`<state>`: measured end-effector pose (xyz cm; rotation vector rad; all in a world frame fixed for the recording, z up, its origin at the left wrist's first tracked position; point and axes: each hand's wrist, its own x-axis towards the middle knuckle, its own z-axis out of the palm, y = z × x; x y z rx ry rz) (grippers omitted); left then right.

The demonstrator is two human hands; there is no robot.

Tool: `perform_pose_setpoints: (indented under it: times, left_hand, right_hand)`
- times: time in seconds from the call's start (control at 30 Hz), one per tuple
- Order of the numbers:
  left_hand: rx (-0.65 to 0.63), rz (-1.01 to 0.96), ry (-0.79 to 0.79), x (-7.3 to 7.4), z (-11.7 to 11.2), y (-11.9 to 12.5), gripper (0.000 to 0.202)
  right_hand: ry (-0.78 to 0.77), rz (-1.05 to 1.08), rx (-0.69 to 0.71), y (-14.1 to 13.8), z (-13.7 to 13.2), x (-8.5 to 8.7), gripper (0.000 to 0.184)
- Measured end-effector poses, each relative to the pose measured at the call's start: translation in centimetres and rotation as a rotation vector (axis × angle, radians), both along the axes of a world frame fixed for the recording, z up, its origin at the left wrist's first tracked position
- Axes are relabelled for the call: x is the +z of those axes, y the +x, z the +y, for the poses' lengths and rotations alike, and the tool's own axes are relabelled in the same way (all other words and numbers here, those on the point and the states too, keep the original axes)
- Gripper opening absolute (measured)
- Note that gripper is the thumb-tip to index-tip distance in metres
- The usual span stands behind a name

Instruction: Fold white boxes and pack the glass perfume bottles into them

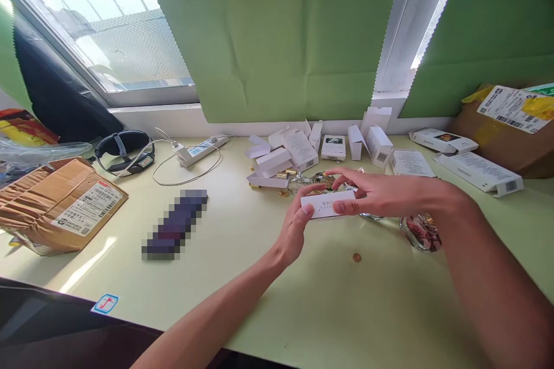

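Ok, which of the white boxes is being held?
The white box gripped by the left hand and touched by the right hand, its printed face showing; the other white boxes lie or stand toward the table's back.

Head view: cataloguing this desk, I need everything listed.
Held box: 1, white, near centre
Other boxes: many, white, back
Glass items: several, mixed, centre right
Round piece: 1, brownish, centre right
Pixelated item: 1, dark, left
Parcels: 2, brown, far left and right
Headset: 1, black, left
Power strip: 1, white, left
Cabling: some, white, left
Plastic bag: 1, clear, left
Packet: 1, red-yellow, left
Label: 1, white-blue, front left
Cloth: 1, black, left
Curtains: several, green, top
Window: 1, bright, upper left
Table: 1, pale green, beneath
Left hand: 1, on held box
Right hand: 1, likewise
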<state>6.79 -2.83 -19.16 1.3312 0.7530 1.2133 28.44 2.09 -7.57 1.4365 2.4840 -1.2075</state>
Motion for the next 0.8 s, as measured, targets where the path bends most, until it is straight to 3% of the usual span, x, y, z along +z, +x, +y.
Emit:
perform_pose_setpoints:
  times: [0.3,0.63,0.8]
  left_hand:
    - [-0.024,0.038,-0.019,0.2,-0.3,0.0,0.060]
    - [-0.024,0.046,-0.025,0.2,-0.4,0.2,0.062]
    - [-0.023,-0.036,-0.180,1.1,0.2,-0.1,0.061]
  right_hand:
    - [0.023,-0.046,0.038,0.3,-0.1,0.0,0.111]
    - [0.018,-0.037,0.063,0.2,0.0,-0.1,0.107]
    - [0.022,0.073,0.036,0.7,0.0,0.3,0.097]
